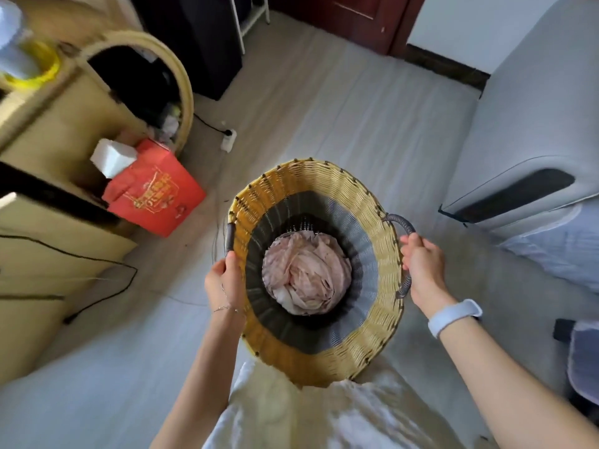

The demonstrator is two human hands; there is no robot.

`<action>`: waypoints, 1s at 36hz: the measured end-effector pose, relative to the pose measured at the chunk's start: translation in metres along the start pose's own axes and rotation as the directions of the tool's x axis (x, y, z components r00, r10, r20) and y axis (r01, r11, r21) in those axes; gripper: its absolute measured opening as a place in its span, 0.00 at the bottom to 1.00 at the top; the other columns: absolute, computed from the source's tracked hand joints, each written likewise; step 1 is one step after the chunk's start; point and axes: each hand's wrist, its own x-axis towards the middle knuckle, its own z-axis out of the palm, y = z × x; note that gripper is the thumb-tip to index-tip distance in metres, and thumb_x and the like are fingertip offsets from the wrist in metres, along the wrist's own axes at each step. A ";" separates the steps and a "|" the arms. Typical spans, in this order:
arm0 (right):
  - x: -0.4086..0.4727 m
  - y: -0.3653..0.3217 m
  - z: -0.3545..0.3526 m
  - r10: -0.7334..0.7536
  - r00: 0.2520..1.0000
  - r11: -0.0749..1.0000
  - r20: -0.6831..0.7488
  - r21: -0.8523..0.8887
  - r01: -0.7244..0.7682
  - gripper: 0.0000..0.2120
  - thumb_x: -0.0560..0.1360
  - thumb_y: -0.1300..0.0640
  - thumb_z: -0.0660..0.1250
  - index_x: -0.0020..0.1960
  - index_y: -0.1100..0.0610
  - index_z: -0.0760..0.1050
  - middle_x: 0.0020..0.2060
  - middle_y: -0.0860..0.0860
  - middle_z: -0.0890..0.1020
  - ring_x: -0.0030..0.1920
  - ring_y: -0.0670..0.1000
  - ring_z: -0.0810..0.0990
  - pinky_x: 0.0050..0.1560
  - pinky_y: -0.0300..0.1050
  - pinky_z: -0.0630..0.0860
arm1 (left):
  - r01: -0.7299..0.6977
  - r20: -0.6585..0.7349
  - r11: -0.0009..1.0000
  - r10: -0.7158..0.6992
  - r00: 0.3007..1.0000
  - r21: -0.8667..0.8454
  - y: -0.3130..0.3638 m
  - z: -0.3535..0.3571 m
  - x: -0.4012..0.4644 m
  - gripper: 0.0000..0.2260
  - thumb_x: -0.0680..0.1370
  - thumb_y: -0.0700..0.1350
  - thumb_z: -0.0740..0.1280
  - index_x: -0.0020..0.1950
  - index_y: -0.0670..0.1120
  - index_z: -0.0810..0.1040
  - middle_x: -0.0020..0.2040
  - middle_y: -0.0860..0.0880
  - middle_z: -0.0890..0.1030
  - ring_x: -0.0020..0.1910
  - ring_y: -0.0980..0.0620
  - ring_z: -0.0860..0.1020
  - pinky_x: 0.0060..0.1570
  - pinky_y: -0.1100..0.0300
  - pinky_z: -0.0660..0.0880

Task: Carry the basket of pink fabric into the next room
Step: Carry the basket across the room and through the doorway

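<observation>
A round woven basket (382,260) with a yellow rim and grey and black bands hangs in front of me above the floor. Crumpled pink fabric (306,275) lies at its bottom. My left hand (223,280) is closed on the dark handle at the basket's left side. My right hand (421,264) grips the grey handle on the right side; a pale blue band sits on that wrist. Both arms reach down from the lower edge of the frame.
A red box (155,189) with a white tissue pack (111,157) sits on the floor at left, beside beige furniture (48,131). A white power strip (228,139) and black cables lie on the grey floor. A grey appliance (531,131) stands at right. A dark red door (350,17) is ahead.
</observation>
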 end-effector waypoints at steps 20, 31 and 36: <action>0.232 -0.183 0.099 0.075 0.989 0.995 -0.125 0.080 -0.065 0.15 0.76 0.59 0.56 0.52 0.66 0.77 0.29 0.48 0.71 0.29 0.46 0.66 0.32 0.38 0.62 | -0.021 0.096 1.000 0.023 0.995 -0.016 0.227 0.195 0.168 0.13 0.76 0.46 0.60 0.31 0.48 0.71 0.32 0.48 0.68 0.35 0.51 0.65 0.39 0.55 0.62; 0.321 -0.274 0.173 0.072 0.970 0.995 -0.233 0.087 -0.053 0.14 0.75 0.58 0.57 0.49 0.66 0.77 0.28 0.51 0.70 0.29 0.48 0.66 0.31 0.40 0.61 | -0.054 0.193 0.997 0.043 0.980 0.050 0.335 0.272 0.289 0.13 0.77 0.50 0.59 0.49 0.42 0.77 0.41 0.45 0.77 0.46 0.46 0.74 0.49 0.54 0.70; 0.350 -0.312 0.214 0.104 0.972 0.989 -0.210 0.125 -0.079 0.13 0.76 0.57 0.56 0.39 0.62 0.75 0.27 0.51 0.65 0.29 0.49 0.62 0.31 0.42 0.60 | -0.072 0.240 0.992 0.045 0.970 0.106 0.392 0.307 0.348 0.15 0.77 0.50 0.59 0.52 0.40 0.76 0.46 0.44 0.76 0.48 0.46 0.74 0.51 0.53 0.70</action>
